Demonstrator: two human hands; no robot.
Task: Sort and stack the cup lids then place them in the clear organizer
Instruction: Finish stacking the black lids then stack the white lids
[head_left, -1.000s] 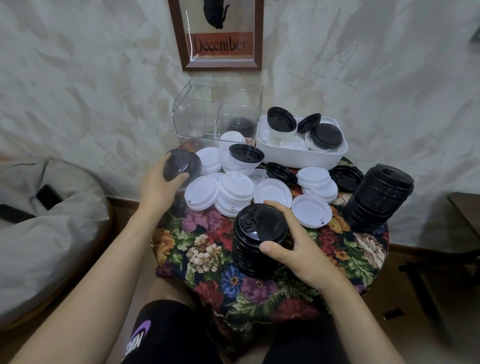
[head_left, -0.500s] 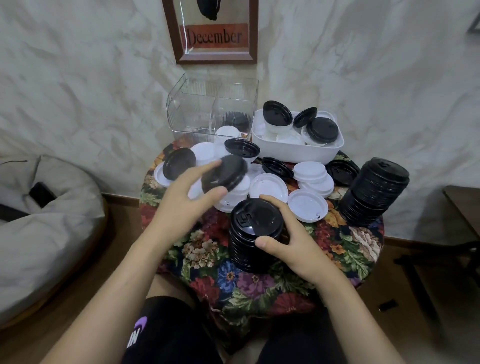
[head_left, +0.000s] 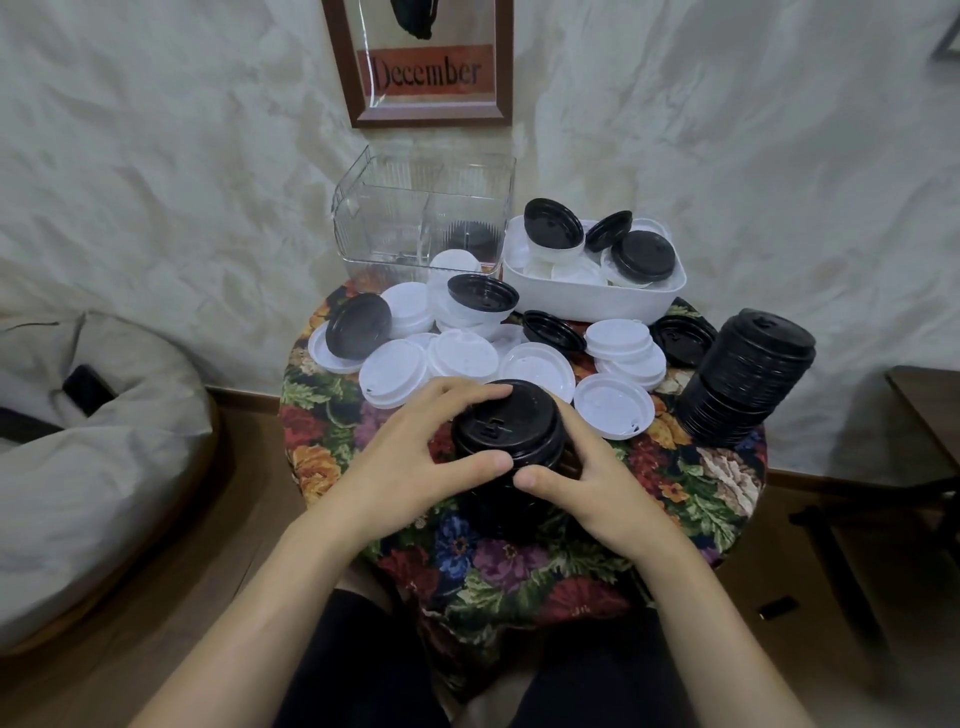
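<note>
Black lid stack (head_left: 508, 427) upright, tops up, in the grip of left hand (head_left: 410, 467) and right hand (head_left: 597, 486).

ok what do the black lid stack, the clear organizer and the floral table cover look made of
Round black lid stack: thin moulded plastic, semi-gloss, with glints on the embossed top.
Clear ribbed organizer: rigid transparent plastic, maybe acrylic; the wall shows through.
Floral table cover: likely printed fabric, matte, draping over the edge.
</note>
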